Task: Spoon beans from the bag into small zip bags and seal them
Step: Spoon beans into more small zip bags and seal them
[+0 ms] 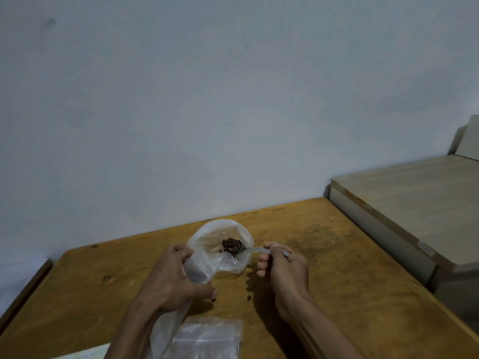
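While gripped, clear bag (220, 244) gapes, brown beans (231, 245) heaped on spoon (247, 250)

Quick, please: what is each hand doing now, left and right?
Left hand: grips the plastic bag.
Right hand: holds the spoon, loaded with beans.

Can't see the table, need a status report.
Left hand grips bag. Right hand holds loaded spoon over it. Stray beans on table.
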